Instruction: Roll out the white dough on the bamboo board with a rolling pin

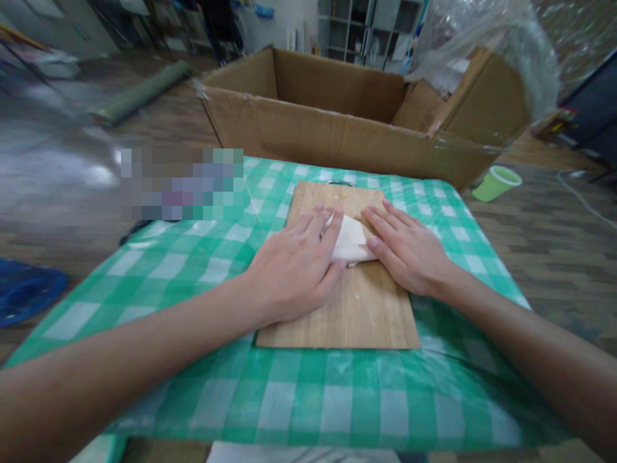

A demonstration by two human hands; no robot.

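A wooden cutting board (366, 308) lies on a table covered with a green-and-white checked cloth (193, 257). A folded piece of white dough or wrapper (349, 241) rests on the board's middle. My left hand (294, 267) lies over its left side, fingers together and flat, pressing on it. My right hand (407, 247) lies flat on its right side, fingers stretched out, thumb touching the white piece. Most of the piece is hidden under both hands.
A large open cardboard box (337, 128) stands behind the table, with clear plastic film (482, 38) draped over its right side. A light green cup (496, 183) lies on the floor at right. A blue object (24, 289) lies on the floor at left.
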